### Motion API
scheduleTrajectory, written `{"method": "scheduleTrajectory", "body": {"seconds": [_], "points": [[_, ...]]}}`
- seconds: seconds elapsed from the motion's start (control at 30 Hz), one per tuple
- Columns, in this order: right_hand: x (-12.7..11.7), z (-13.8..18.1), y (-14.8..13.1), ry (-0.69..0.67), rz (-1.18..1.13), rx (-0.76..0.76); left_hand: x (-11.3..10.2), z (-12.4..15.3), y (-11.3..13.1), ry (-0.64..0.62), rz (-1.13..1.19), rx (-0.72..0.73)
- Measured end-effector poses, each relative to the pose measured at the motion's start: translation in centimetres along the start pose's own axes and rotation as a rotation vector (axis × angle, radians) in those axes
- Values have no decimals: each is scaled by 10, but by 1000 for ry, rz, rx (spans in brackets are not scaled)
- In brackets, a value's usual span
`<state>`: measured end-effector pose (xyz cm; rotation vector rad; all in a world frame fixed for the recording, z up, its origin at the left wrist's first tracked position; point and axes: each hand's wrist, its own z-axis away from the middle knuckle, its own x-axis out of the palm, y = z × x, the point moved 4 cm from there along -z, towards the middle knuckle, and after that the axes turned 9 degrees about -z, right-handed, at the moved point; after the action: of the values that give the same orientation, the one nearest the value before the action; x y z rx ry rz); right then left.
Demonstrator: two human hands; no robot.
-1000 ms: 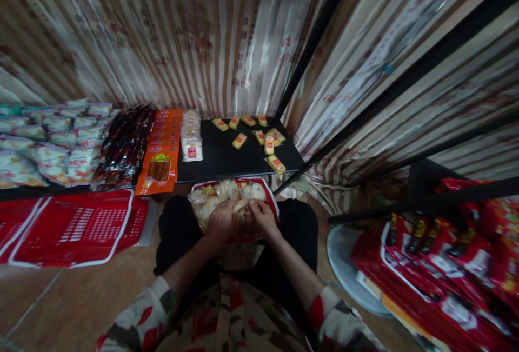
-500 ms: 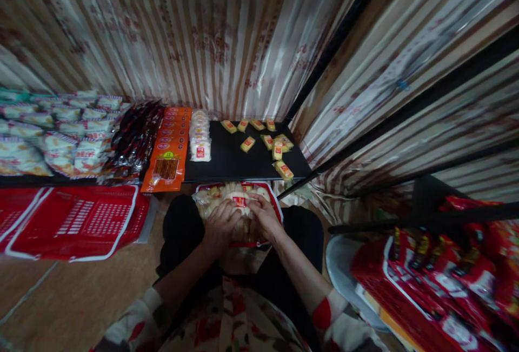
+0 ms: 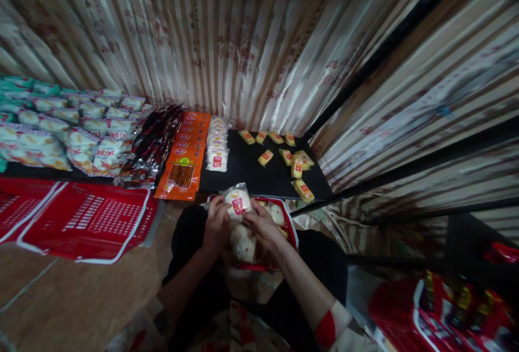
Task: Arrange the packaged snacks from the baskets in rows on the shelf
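Between my two hands is a clear-wrapped white bun (image 3: 238, 200) with a red label, raised over the red basket (image 3: 295, 233) on my lap. My left hand (image 3: 217, 222) pinches the left side of its wrapper. My right hand (image 3: 265, 222) grips it from the right. Other wrapped white buns (image 3: 244, 244) lie in the basket below, partly covered by my hands. Ahead on the black shelf (image 3: 243, 171) stands a row of the same wrapped buns (image 3: 218, 152). Small yellow wrapped cakes (image 3: 265, 158) are scattered to its right.
Left along the shelf lie an orange snack packet (image 3: 184, 163), dark shiny packets (image 3: 156, 138) and white snack bags (image 3: 85, 146). Red baskets (image 3: 87, 222) are at lower left. Black bars (image 3: 360, 71) slant on the right, above another basket of red packets (image 3: 446, 309).
The labelled bun has been lifted from the basket and is now held up between both hands. The view has shifted left, so the shelf goods appear further right.
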<state>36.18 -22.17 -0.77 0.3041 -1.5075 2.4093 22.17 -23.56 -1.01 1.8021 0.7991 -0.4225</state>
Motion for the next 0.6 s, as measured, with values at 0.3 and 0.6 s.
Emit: {"method": "scheduleTrajectory", "body": {"seconds": [0.3, 0.6], "points": [[29, -70, -33, -86, 654, -311, -9, -50, -26, 71, -82, 20], [54, -115, -40, 114, 1007, -384, 10, -102, -52, 111, -135, 81]]}}
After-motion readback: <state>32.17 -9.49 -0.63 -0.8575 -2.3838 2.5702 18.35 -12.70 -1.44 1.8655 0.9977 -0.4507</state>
